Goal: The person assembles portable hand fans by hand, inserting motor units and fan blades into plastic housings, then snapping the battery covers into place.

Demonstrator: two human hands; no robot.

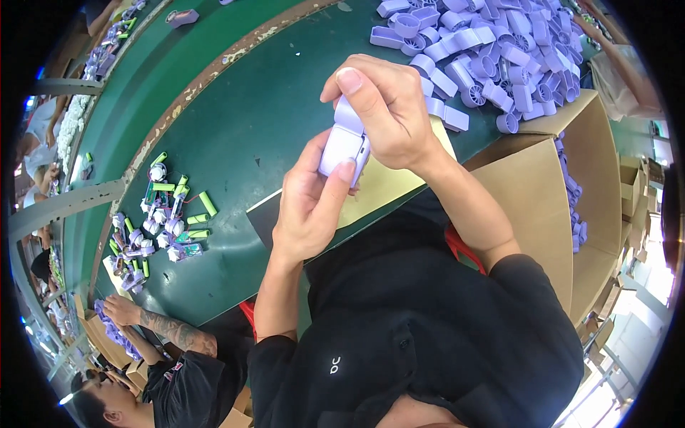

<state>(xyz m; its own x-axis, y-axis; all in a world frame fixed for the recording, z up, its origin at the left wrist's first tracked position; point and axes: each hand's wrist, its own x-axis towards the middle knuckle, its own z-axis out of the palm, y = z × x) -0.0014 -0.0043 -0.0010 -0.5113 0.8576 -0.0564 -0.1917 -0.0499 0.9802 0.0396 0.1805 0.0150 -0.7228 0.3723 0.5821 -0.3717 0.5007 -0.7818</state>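
Observation:
Both hands hold one light purple plastic fan housing point(344, 148) above the green work table. My left hand point(308, 207) grips its lower body, with the thumb laid across the near face. Around the upper, rounded end, my right hand point(391, 113) is closed, and its fingers partly hide that end. A small dark slot shows on the housing's side. Beneath the hands lies a yellow sheet point(389, 191) with a dark part at its left. A big heap of similar purple housings point(492, 53), some with round grilles, lies beyond my right hand.
To the left sit fan inner parts with green battery cells, wires and white motors point(160, 221). An open cardboard box point(531, 207) with purple housings stands at the right. A conveyor belt point(168, 64) runs behind a worn metal rail. A tattooed co-worker point(178, 335) works at lower left.

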